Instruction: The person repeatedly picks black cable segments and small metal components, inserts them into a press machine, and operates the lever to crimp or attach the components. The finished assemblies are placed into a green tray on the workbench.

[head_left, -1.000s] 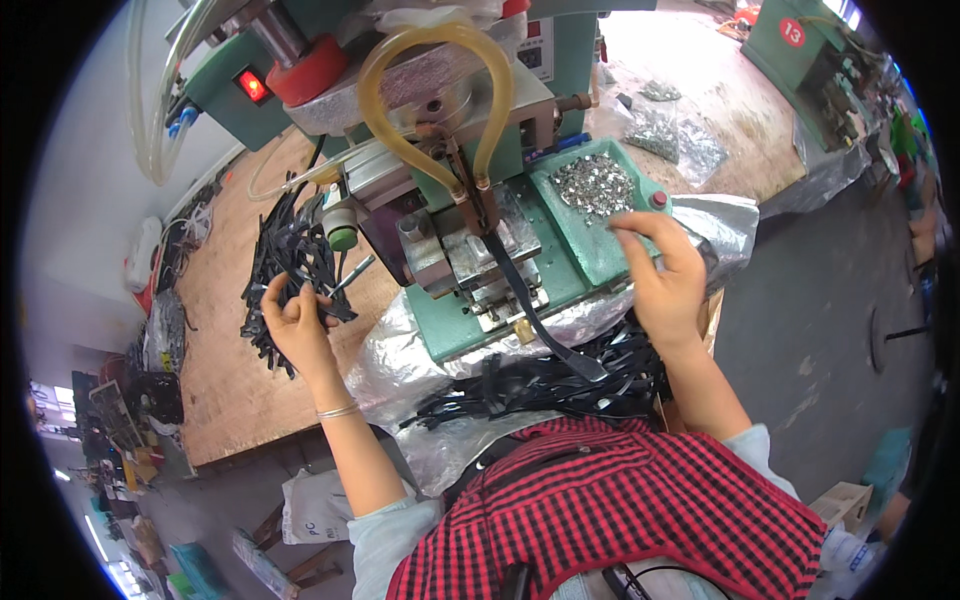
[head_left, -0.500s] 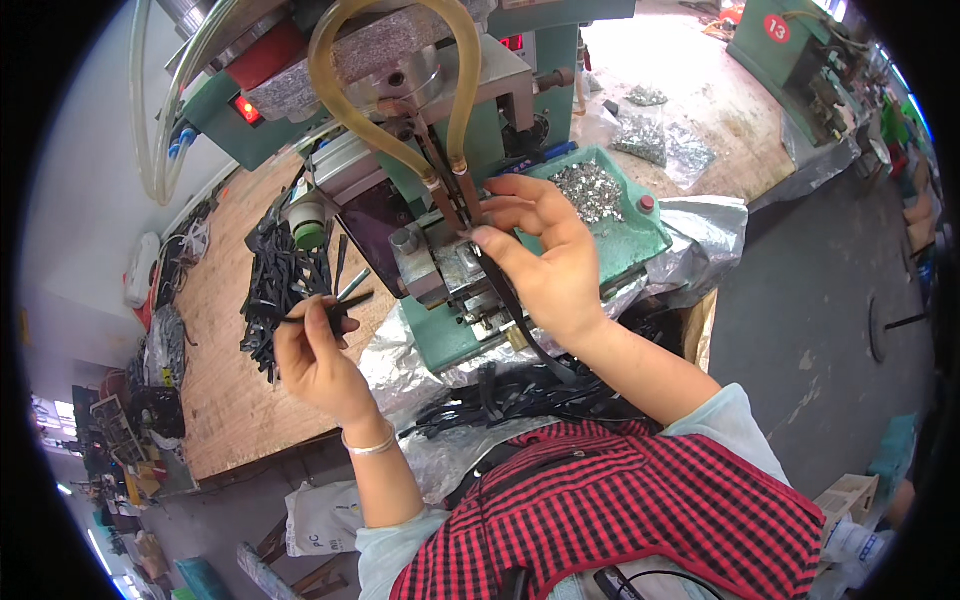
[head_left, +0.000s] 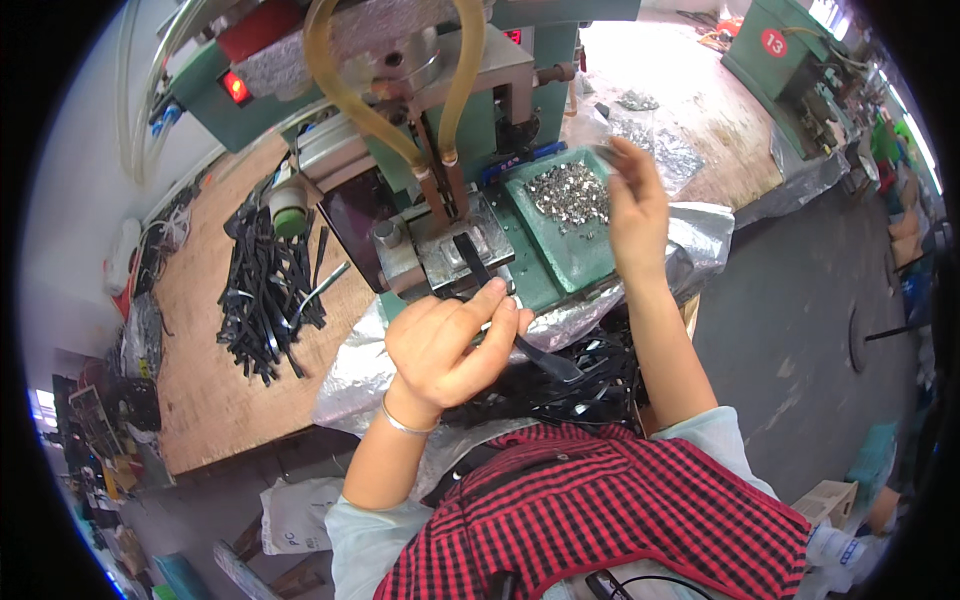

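While the left hand [head_left: 435, 350] pinches a black strap [head_left: 473, 258] between thumb and forefinger, its far end rests on the metal block [head_left: 492, 240], close by the tips of 2 copper-coloured prongs [head_left: 431, 200]. Near end trails toward a heap of black straps [head_left: 595, 385] by the checked apron [head_left: 600, 475]. Right hand [head_left: 637, 205] is raised at the right edge of the green tray [head_left: 572, 262], beside small metal pieces [head_left: 570, 193]; fingers bent but blurred — cannot tell whether they grasp anything. Good practice, in my judgement: lay the strap flat and straight on the block, pinch lightly and well back, fingertips clear of the prongs — and handle just 1 metal piece at a time.
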{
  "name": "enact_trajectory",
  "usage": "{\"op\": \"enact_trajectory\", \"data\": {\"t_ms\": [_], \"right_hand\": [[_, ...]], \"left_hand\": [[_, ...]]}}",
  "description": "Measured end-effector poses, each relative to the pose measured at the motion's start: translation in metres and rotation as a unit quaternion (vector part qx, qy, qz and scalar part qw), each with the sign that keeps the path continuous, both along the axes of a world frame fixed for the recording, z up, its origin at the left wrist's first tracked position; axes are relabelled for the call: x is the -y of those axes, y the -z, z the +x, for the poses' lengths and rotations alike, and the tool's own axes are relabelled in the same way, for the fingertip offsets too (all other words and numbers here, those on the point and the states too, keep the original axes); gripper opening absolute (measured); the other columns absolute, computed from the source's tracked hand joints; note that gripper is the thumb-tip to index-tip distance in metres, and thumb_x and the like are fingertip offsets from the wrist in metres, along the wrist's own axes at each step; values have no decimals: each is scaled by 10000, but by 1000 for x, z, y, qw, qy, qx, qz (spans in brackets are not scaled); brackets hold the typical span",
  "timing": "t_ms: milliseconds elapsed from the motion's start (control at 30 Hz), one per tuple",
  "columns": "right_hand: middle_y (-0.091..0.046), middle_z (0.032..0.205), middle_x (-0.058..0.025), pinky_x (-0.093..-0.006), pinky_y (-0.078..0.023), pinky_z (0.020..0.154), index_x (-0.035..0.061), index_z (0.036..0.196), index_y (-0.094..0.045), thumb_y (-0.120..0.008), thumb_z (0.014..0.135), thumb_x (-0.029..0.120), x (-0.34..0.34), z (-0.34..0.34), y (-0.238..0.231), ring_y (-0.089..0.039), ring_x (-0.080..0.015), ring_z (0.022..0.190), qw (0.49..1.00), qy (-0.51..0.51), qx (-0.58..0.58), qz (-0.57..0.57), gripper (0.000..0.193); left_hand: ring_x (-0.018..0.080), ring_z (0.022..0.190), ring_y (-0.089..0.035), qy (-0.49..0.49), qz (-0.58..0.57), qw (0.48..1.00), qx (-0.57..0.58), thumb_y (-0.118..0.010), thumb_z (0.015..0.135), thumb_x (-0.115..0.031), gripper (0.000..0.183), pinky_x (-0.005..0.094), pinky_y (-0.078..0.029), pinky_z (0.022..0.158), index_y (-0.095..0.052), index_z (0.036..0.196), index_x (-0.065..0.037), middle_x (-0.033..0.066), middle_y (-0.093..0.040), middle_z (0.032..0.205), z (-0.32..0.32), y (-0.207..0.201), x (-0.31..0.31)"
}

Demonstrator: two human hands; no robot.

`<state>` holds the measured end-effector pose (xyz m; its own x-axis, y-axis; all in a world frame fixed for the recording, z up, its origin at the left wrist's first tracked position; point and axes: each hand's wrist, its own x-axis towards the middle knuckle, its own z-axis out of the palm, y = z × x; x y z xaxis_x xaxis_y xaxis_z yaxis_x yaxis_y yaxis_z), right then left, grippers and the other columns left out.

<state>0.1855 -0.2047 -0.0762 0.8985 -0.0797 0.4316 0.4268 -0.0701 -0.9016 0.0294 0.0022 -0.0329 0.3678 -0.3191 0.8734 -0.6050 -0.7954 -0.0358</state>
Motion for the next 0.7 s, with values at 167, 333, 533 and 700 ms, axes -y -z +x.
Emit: {"op": "enact_trajectory", "data": {"t_ms": [167, 333, 533, 700], "right_hand": [[-729, 1123, -68, -311, -510, 967, 34, 1247, -685, -607, 975, 12, 46, -5, 47, -656, -163, 1025, 997, 29, -68, -34, 284], [-707, 985, -115, -413, -523, 934, 67, 983, -763, -769, 844, 106, 39, -32, 26, -667, -308, 1009, 943, 34, -36, -328, 144], [-687, 1028, -115, -474, -499, 955, 76, 899, -731, -781, 816, 99, 21, -30, 39, -628, -362, 1076, 903, 82, 54, -419, 100], [-710, 908, -118, -459, -532, 819, 62, 927, -716, -748, 856, 109, 22, -37, 42, -683, -346, 918, 911, 124, 76, -387, 91]], "left_hand": [[193, 639, -674, 1, -11, 1000, -9, -893, 749, -50, 306, 294, -488, 505, -730, 1007, -67, 127, -780, 964, 2, 10, 1], [137, 590, -638, -12, -35, 999, -6, -905, 769, -119, 262, 263, -426, 485, -759, 984, -84, 120, -777, 1029, 0, 8, 2], [208, 735, -724, -56, -137, 979, -142, -877, 757, -57, 451, 299, -535, 616, -755, 1190, -77, 136, -779, 1189, -55, 13, 9], [197, 758, -720, -208, -116, 967, -92, -797, 858, 7, 285, 286, -570, 680, -742, 1133, -44, 140, -784, 1101, -112, 5, -34]]}}
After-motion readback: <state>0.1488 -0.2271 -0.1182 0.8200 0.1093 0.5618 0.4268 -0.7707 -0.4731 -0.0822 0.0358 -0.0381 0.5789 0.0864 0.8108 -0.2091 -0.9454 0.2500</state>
